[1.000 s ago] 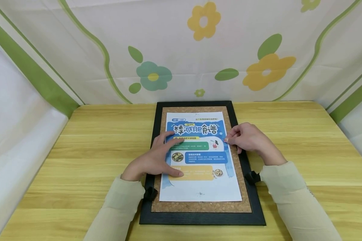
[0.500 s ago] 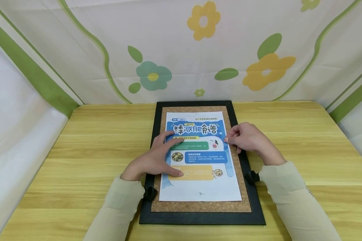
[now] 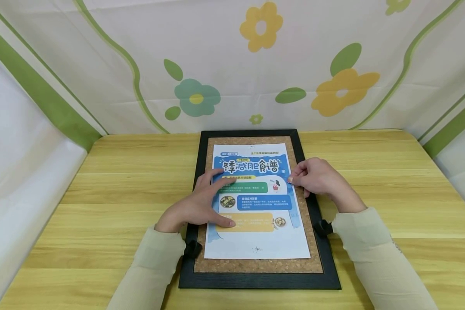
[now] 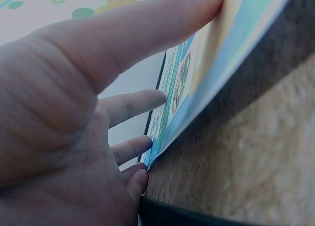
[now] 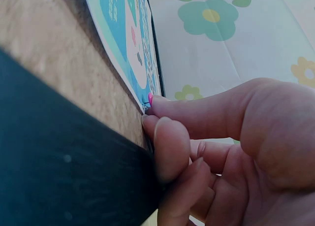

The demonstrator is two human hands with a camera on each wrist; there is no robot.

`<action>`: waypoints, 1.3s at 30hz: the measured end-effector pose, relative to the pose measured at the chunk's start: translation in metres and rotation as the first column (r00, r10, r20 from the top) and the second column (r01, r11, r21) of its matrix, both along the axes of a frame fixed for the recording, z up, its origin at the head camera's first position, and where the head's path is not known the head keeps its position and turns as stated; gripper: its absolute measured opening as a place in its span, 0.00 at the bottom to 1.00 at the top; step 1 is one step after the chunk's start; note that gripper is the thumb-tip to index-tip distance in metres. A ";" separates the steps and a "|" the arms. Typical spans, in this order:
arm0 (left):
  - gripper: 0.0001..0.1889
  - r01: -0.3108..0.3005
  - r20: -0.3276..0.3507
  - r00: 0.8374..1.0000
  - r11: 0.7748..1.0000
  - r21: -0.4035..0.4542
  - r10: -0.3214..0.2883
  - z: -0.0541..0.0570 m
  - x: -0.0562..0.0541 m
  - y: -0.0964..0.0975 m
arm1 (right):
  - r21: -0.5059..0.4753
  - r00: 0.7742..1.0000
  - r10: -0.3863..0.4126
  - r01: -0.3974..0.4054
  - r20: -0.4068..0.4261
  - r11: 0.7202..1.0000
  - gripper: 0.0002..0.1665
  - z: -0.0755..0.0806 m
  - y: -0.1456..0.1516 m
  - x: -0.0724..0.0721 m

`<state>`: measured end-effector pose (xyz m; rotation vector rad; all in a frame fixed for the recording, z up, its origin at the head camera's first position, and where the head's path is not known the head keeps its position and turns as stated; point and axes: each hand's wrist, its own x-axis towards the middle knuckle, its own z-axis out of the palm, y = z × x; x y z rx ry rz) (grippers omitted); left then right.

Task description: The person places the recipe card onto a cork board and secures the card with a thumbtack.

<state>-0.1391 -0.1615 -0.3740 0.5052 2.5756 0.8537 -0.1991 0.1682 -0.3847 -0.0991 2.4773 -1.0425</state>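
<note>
A printed poster (image 3: 252, 243), mostly blue with food pictures, lies on a cork board (image 3: 259, 265) that has a black frame (image 3: 259, 281). With fingers spread, my left hand (image 3: 195, 204) rests on the poster's left side; the left wrist view shows its thumb and fingertips touching the paper. At the poster's right edge, my right hand (image 3: 319, 181) pinches a pink push pin (image 5: 150, 98) between thumb and index finger. The pin's metal shaft shows beside the printed surface in the right wrist view. How deep its tip sits cannot be made out.
The board lies on a wooden table (image 3: 139, 172), its far end close to a white cloth backdrop (image 3: 232, 64) with printed flowers. White cloth (image 3: 27, 172) also hangs at the left side. Black straps (image 3: 193, 249) circle the wrists.
</note>
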 end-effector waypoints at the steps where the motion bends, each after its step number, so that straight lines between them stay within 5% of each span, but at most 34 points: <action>1: 0.56 0.001 -0.001 1.000 1.000 0.001 -0.001 0.000 0.000 0.000 | 0.001 1.000 0.001 -0.001 -0.001 1.000 0.12 0.000 0.000 0.000; 39: 0.55 -0.003 0.012 1.000 1.000 0.002 0.003 -0.001 -0.001 0.000 | -0.003 1.000 0.011 -0.011 -0.007 1.000 0.12 0.000 0.001 -0.001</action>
